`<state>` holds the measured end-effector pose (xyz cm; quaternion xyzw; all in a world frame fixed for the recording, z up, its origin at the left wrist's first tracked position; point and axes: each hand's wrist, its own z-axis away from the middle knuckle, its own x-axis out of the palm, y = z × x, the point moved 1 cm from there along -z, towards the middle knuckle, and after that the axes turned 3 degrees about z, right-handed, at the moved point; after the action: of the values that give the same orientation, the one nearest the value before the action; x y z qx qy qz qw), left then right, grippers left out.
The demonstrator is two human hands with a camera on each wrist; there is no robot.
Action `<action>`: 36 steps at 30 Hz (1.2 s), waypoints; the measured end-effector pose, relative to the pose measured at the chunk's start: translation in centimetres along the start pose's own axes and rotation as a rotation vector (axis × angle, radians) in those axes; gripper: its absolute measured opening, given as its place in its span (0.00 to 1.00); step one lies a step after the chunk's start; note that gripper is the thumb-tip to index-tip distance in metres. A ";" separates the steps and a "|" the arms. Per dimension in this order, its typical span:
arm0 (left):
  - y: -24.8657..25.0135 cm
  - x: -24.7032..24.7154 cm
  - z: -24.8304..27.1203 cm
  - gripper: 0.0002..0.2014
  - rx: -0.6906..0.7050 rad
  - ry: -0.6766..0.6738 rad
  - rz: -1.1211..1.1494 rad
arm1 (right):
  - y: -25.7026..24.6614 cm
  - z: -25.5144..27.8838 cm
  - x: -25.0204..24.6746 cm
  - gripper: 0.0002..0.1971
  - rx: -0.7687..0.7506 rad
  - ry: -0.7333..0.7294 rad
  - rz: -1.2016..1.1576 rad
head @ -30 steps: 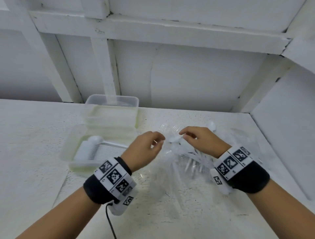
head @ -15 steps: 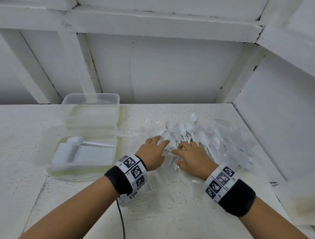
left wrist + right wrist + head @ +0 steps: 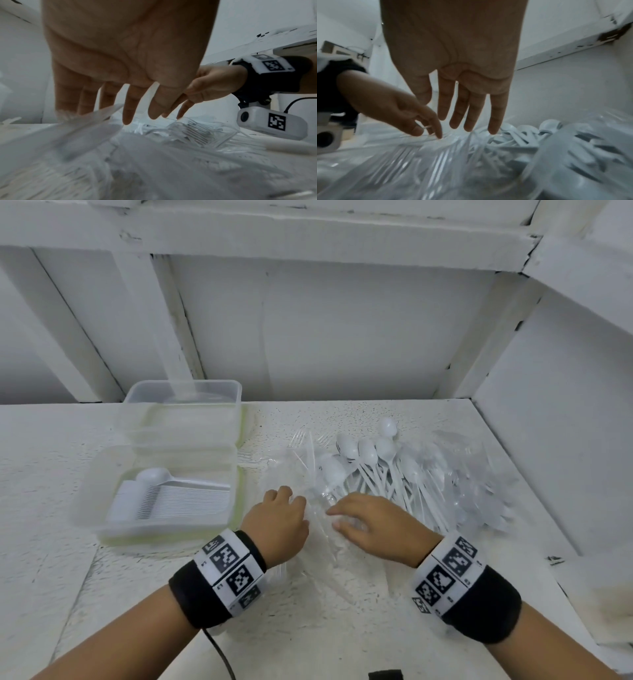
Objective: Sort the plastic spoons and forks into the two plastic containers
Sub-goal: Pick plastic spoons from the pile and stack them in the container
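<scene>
Near box point(image 3: 164, 542): it lies at your far left, with a row of white cutlery and one spoon on top. The back box point(image 3: 181, 395) behind it looks empty, but the clear walls make this hard to judge.
Left hand point(image 3: 279, 523): your fingers are straight and a little apart, tips down on the clear forks point(image 3: 193, 129). You hold nothing.
Forks: they are transparent, some wrapped in clear film, and lie under and between your two hands. They are hard to see on the white table point(image 3: 308, 628).
Right hand point(image 3: 373, 525): fingers also straight and apart, tips just over the film. It grips nothing.
Spoons point(image 3: 366, 453): the white pile lies at the right, just beside your right hand, bowls pointing away from you.
Step in hand: I judge you are choosing the next pieces from the pile.
How to do well: take one kind only. Pinch the handles, not the film, because the film slips and drags the neighbours. Gather a few handles parallel, lift them free, then carry them left to the right box.
</scene>
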<state>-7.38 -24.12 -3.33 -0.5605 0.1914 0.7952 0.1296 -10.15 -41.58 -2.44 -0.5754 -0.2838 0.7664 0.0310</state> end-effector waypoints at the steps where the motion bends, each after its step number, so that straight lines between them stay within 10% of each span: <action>1: 0.2 -0.3 0.0 0.22 -0.014 0.025 -0.022 | 0.4 0.0 -0.5 0.18 0.034 0.062 -0.012; 4: 1.0 -0.9 -0.7 0.24 0.048 0.078 -0.028 | 2.2 -0.2 -1.9 0.17 0.152 0.209 0.035; 8: 2.3 -1.2 -2.9 0.27 0.266 -0.046 -0.010 | 4.1 0.5 -1.8 0.25 0.334 -0.119 0.337; 14: 1.9 -0.4 -3.9 0.31 0.064 -0.165 -0.022 | 5.1 1.7 -1.2 0.24 0.393 -0.171 0.377; 23: 1.4 -1.0 -3.5 0.30 -0.108 -0.087 -0.020 | 4.8 -0.2 -2.6 0.14 0.471 0.165 0.330; 36: 1.2 -5.7 -3.4 0.22 0.063 0.016 0.243 | 5.3 -2.5 -3.4 0.09 0.600 0.246 -0.084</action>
<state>-3.06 -26.71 1.22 -0.5351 0.2836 0.7943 0.0484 -5.30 -46.28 -2.46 -0.6168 -0.0628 0.7386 0.2647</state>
